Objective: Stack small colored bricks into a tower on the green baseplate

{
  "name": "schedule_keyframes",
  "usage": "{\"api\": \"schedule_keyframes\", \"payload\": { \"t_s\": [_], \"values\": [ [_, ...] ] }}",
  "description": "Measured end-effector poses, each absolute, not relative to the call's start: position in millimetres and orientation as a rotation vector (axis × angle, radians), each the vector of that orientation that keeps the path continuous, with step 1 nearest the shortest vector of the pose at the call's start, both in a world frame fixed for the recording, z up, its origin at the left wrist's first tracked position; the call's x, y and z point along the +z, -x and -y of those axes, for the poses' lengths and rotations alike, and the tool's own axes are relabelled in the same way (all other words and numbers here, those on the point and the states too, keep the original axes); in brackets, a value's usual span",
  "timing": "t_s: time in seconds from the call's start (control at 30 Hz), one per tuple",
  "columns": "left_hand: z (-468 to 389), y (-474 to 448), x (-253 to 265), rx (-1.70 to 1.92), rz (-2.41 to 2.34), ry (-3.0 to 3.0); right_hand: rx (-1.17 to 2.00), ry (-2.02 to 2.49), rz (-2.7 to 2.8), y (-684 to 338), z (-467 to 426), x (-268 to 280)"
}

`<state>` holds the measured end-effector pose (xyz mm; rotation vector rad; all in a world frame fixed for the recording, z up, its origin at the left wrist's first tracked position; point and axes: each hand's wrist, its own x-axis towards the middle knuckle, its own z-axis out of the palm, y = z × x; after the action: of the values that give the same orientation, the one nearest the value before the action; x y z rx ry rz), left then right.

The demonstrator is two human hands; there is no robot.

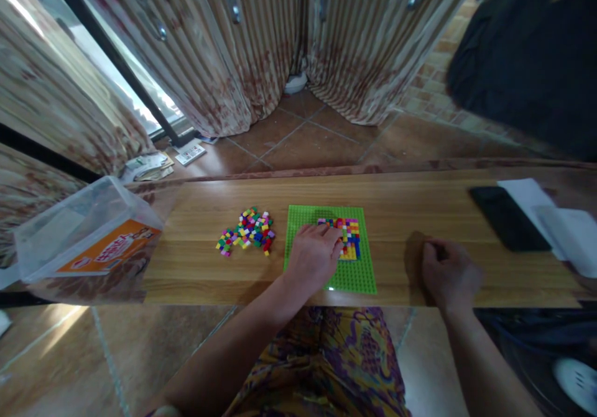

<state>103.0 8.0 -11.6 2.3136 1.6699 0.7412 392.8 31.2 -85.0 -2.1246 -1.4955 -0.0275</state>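
Observation:
A green studded baseplate (345, 278) lies on the wooden table, with a block of small colourful toy bricks (351, 237) set on its upper right part. Over the plate is my left hand (311, 254), its fingers closed and their tips down at the left side of the brick block. Whatever those fingertips hold is hidden under the hand. My right hand (451, 274) rests on the table to the right of the plate, curled in a loose fist with nothing visible in it. Left of the plate lies a pile of loose toy bricks (249, 229) in mixed colours.
At the left end of the table (196, 280) stands a clear plastic box (88, 218) with an orange label. A dark flat rectangular object (509, 218) and white sheets lie at the right end. Striped curtains (252, 63) hang beyond, and a dark cloth-like shape (527, 63) fills the upper right.

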Motion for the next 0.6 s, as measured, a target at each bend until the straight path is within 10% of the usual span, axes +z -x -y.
{"api": "schedule_keyframes", "payload": {
  "t_s": [0.6],
  "values": [
    [-6.2,-104.4,-20.7,0.999,-1.662,-2.150,-0.003,2.096,1.498,-393.9,-31.9,-87.9]
  ]
}}
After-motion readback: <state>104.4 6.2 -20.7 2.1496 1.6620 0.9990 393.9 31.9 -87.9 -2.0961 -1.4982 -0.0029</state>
